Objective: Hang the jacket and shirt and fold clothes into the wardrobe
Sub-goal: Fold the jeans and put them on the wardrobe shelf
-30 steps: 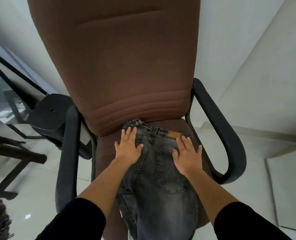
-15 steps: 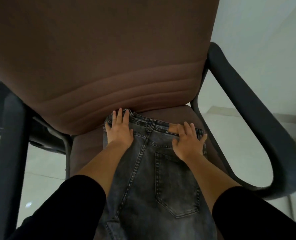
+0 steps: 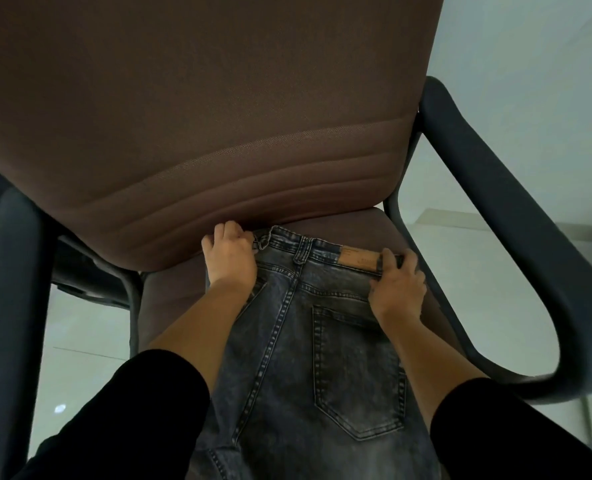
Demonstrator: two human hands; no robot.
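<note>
Dark grey washed jeans [image 3: 322, 341] lie back side up on the brown seat of an office chair [image 3: 374, 230], waistband toward the backrest, a tan leather patch on the band. My left hand [image 3: 230, 256] curls its fingers around the left corner of the waistband. My right hand [image 3: 396, 289] grips the right end of the waistband, fingers wrapped over the band beside the patch. The legs of the jeans run down out of view at the bottom edge. No jacket, shirt or wardrobe is in view.
The chair's brown backrest [image 3: 201, 116] fills the upper view, close to my hands. Black armrests stand on the left [image 3: 10, 323] and right [image 3: 516, 237]. White tiled floor [image 3: 83, 358] and a pale wall [image 3: 529, 46] lie beyond.
Both hands slid from lying flat on the seat of the jeans up to the waistband and closed on its two ends. The camera has leaned in closer to the chair.
</note>
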